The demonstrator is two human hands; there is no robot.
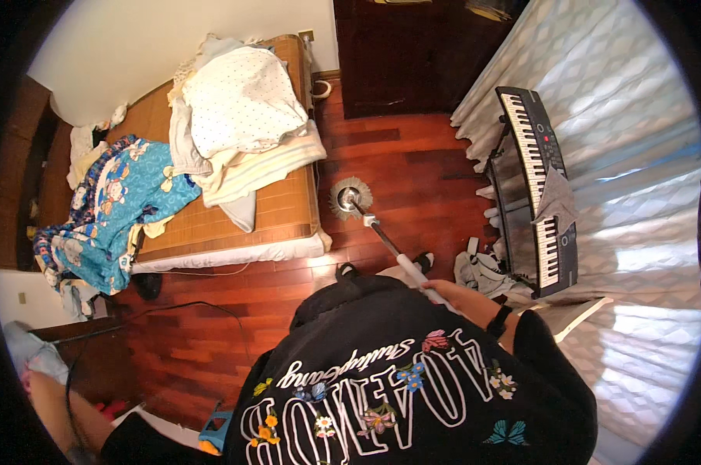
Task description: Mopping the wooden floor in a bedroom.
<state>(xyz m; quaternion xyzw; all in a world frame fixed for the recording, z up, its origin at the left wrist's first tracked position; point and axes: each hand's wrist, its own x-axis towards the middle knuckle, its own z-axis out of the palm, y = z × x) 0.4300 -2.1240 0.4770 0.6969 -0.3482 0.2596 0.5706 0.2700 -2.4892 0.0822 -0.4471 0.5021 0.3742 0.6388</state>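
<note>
My right hand (446,294) is wrapped round the white grip of a mop (387,242). The mop's pole slants away to a round metal hub with a pale fringed head (350,199), flat on the wood floor beside the bed. Far out at the left rim, my left hand (27,380) is closed at a bunched pale blue cloth (37,353) and seems to grip it; the rim darkens its fingers. A thin black cord (180,304) crosses the left side of the floor and passes by my left forearm.
A bed (281,225) with a white dotted quilt (246,101) and a blue patterned blanket (126,198) stands left. A keyboard (540,186) on a stand is at right before patterned curtains (621,139). A white bag (478,267) lies beneath it. A dark cabinet (412,62) stands behind.
</note>
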